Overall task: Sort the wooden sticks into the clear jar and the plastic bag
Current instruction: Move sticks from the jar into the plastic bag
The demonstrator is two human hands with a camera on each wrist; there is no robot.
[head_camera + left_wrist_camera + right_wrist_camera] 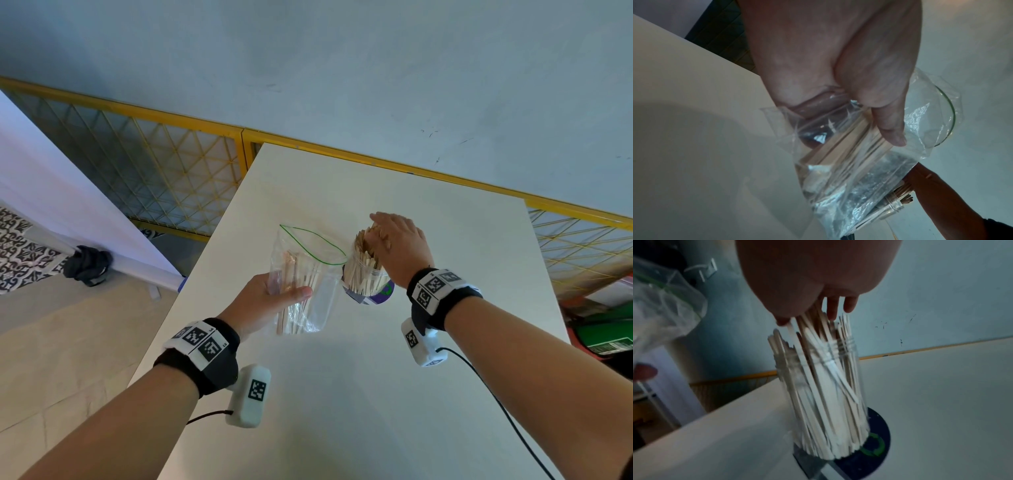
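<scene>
A broad white rectangular table (394, 394) stands against a pale blue wall (342, 68), with a yellow metal lattice fence (154, 164) running behind it. On the table a clear plastic jar with a threaded neck (846, 353), packed with flat pale wooden sticks (828, 402), stands upright on a dark round disc with a green mark (877, 449). Just left of the jar, raised above the tabletop, hangs a clear plastic zip bag with a green seal line (308, 270), its mouth gaping open and several wooden sticks lying inside it (294, 294). The left hand (270, 301) grips the bag at its lower half, thumb pressed across the front and fingers (818, 104) curled behind the film. The right hand (400, 243) reaches down over the jar's mouth, its fingertips (851, 305) among the tops of the protruding sticks; whether they pinch one cannot be told through the blur. Black wrist straps with white coded markers (435, 291) circle both forearms.
</scene>
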